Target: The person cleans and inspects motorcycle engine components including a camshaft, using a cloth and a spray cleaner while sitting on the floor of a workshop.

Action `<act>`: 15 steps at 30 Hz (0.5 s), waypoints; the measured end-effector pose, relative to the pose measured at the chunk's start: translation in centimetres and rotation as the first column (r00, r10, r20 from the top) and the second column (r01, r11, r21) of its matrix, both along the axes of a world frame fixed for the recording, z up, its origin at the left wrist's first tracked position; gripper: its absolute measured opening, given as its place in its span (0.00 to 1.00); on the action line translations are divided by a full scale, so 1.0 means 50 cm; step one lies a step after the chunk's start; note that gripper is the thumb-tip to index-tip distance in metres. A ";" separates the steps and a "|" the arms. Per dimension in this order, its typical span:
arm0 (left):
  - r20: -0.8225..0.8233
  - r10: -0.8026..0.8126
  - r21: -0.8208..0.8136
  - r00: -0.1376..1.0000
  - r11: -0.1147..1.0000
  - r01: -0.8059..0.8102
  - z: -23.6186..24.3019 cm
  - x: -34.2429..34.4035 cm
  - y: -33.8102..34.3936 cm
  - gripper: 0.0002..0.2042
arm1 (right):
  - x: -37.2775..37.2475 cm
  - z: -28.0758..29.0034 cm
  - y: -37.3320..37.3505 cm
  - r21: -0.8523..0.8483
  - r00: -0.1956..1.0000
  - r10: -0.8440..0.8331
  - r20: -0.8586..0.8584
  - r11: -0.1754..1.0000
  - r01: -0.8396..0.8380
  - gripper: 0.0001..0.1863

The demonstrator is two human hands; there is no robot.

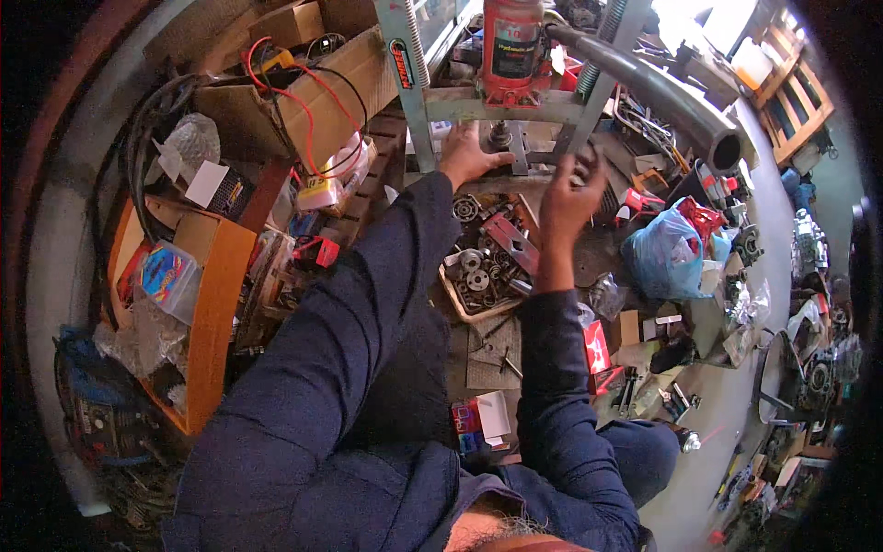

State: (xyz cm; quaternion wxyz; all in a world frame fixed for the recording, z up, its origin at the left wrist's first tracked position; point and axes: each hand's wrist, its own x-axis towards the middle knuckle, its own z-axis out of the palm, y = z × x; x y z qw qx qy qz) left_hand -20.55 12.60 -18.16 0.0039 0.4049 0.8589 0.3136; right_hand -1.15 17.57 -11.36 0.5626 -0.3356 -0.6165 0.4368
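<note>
Station notes: a pale grey-green steel press frame [417, 124] is standing at far centre, with a red hydraulic bottle jack [512, 46] sitting above its pale steel crossbeam [451, 109]. A long dark-grey metal pipe [658, 83] is sticking out toward the right from beside the jack. Under the crossbeam, a short, stepped, shiny metal cylinder [499, 135] is standing roughly in line with the jack; a narrow grey metal plate [520, 152] is sitting just right of it.

Left hand [471, 158]: resting at the near left of the cylinder, thumb pointing right toward the plate and standing well apart from the fingers, closing on nothing visible. Whether it is touching either part, cannot tell.

Right hand [572, 189]: resting beside the frame's right post, fingers curling. Something shiny is showing among them; whether it is being gripped, cannot tell.

Nearer, a cream rectangular plastic tray [456, 296] is holding round metal gears [475, 276] and loose parts, a red-and-grey flat metal bar [510, 241] lying over its right side. A light-blue plastic bag [658, 253] is sitting farther right.

Judgement: the step in hand is seemingly the placing or steadying of small parts beneath the jack. The next move is probably calling for a square, steady cylinder, and for fingers staying clear before any load.
</note>
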 end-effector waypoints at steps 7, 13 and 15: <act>-0.054 -0.218 -0.446 0.974 0.878 0.172 0.049 0.008 -0.045 0.70 | 0.150 0.351 -0.037 0.852 0.990 0.020 -0.140 0.511 0.110 0.24; 0.117 -0.332 -0.613 0.936 0.717 0.331 0.135 0.006 -0.091 0.55 | 0.200 0.448 -0.088 0.909 0.960 -0.143 0.241 0.380 -0.172 0.16; 0.142 -0.365 -0.593 0.920 0.713 0.375 0.144 0.001 -0.120 0.49 | 0.196 0.433 -0.106 0.901 0.959 -0.176 0.222 0.412 -0.133 0.13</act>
